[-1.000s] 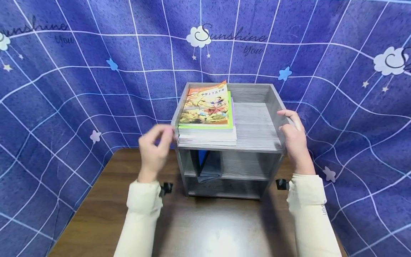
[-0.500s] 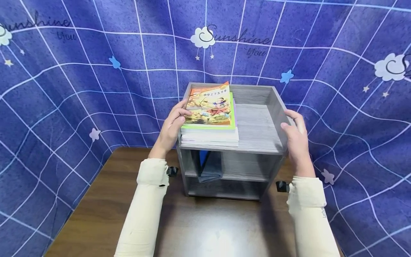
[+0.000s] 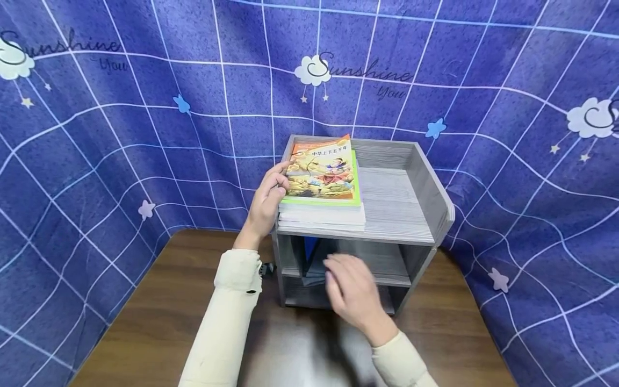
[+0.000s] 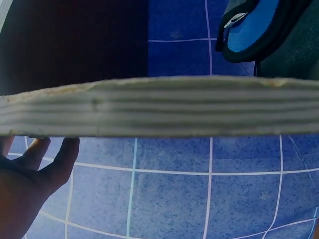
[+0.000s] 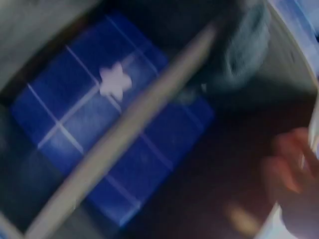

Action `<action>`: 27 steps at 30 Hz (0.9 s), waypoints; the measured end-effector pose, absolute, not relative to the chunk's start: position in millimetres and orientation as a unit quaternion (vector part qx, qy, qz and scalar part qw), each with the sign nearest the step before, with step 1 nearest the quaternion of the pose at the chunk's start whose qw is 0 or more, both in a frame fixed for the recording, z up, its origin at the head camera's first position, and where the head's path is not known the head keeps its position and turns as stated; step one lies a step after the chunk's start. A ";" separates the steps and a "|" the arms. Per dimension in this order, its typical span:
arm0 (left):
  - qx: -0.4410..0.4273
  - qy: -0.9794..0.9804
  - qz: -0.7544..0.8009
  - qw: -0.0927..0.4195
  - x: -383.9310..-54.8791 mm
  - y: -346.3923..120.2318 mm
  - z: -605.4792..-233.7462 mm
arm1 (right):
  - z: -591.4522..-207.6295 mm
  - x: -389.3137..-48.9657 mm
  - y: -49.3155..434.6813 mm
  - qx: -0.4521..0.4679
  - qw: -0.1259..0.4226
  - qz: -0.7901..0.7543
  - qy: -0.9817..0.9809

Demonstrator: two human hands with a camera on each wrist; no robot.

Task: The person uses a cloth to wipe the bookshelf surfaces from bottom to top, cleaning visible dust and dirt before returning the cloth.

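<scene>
A small grey wood-grain shelf (image 3: 394, 199) stands on the table, with a stack of books (image 3: 321, 215) on the left of its top. The uppermost book (image 3: 319, 174) has a colourful illustrated cover. My left hand (image 3: 267, 207) grips the shelf's left side panel, fingers over its edge beside the books. In the left wrist view, that hand's fingers (image 4: 62, 162) reach the panel's pale edge (image 4: 159, 109). My right hand (image 3: 354, 287), blurred and loosely bent, is before the middle compartment, holding nothing visible. Behind it lies a dark grey-blue fabric item (image 3: 319, 263), partly hidden.
A blue item with black trim (image 4: 254, 27) shows inside the shelf in the left wrist view. The brown wooden table (image 3: 179, 301) extends around the shelf. A blue curtain (image 3: 203, 134) with white lines, clouds and stars hangs close behind and at both sides.
My left hand has come up to the left side panel and holds it. My right hand has left the right side panel, moving down and left before the middle compartment.
</scene>
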State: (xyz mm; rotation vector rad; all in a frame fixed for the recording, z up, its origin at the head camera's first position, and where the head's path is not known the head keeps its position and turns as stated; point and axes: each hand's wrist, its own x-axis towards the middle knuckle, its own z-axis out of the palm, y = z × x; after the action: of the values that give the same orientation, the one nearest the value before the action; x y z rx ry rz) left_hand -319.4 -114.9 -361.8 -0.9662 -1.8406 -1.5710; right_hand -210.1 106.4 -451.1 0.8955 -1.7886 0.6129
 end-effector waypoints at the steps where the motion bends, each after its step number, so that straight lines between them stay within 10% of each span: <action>1: -0.358 -0.680 -0.581 0.268 -319.4 -115.1 -362.4 | -458.5 -211.5 100.7 0.353 0.432 0.240 -0.795; 8: -0.357 -0.679 -0.584 0.266 -312.1 -111.6 -358.5 | -471.1 -240.4 72.3 0.229 0.136 0.113 -0.957; 20: -0.337 -0.688 -0.581 0.276 -279.3 -106.9 -332.5 | -492.7 -255.4 60.2 0.242 0.142 0.098 -0.955; 27: -0.337 -0.690 -0.576 0.280 -279.6 -109.1 -333.3 | -481.2 -266.0 68.9 0.154 0.023 0.392 -0.907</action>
State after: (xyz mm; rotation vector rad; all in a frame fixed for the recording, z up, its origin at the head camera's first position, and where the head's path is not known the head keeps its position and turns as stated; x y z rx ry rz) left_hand -279.6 -109.1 -333.3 -0.9044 -1.8517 -1.5441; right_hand -266.0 68.9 -481.2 0.4767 -2.8080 1.2146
